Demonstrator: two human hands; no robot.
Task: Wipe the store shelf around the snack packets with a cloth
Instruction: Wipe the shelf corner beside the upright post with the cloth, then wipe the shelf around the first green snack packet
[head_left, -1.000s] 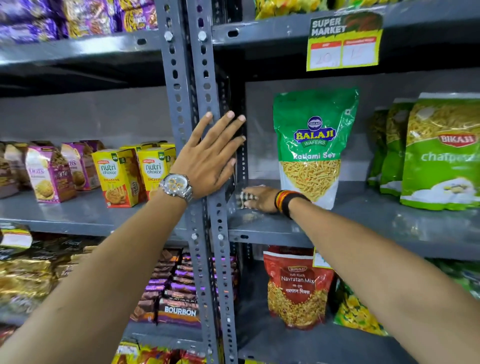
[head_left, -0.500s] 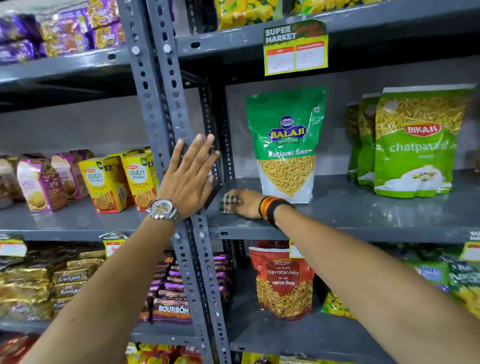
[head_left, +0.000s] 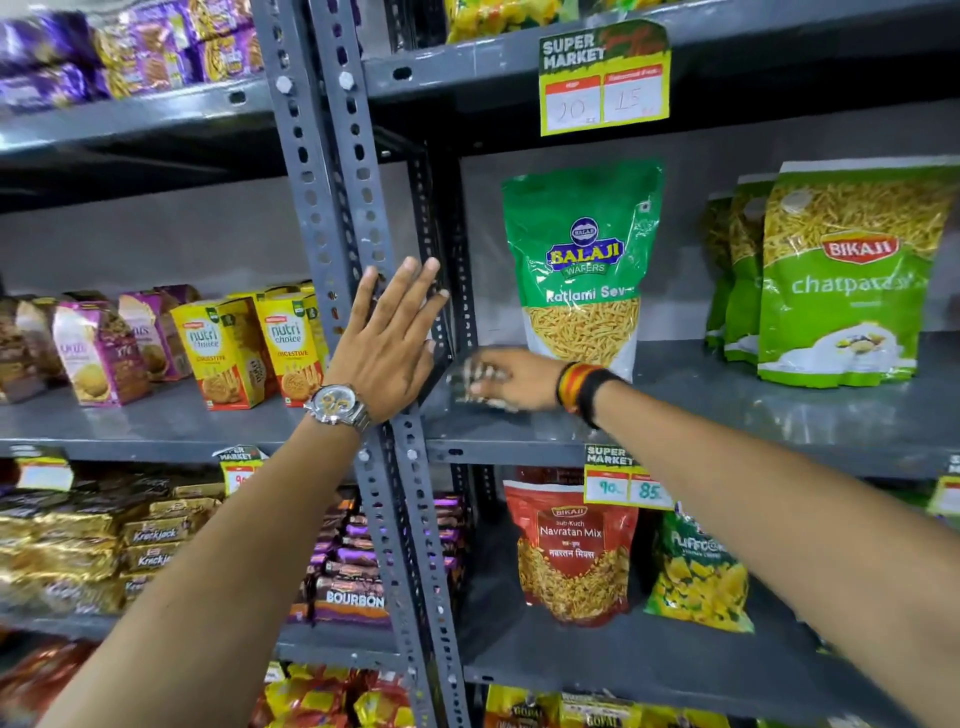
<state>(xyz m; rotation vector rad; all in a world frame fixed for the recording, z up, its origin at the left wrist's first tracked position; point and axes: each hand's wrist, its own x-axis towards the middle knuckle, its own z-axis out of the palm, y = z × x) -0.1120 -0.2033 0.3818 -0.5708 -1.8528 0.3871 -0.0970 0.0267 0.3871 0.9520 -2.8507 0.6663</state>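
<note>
While one cloth (head_left: 470, 382) wipes, two hands (head_left: 387, 348) show.

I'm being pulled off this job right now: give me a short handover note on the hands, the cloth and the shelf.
Left hand: flat and open against the upright post, bracing.
Right hand: pressing the cloth on the shelf at its left end, beside the Balaji packet; blurred.
Done: cannot tell how much is wiped.
Left: likely the bare shelf between that packet and the Bikaji packets, and around them.
</note>
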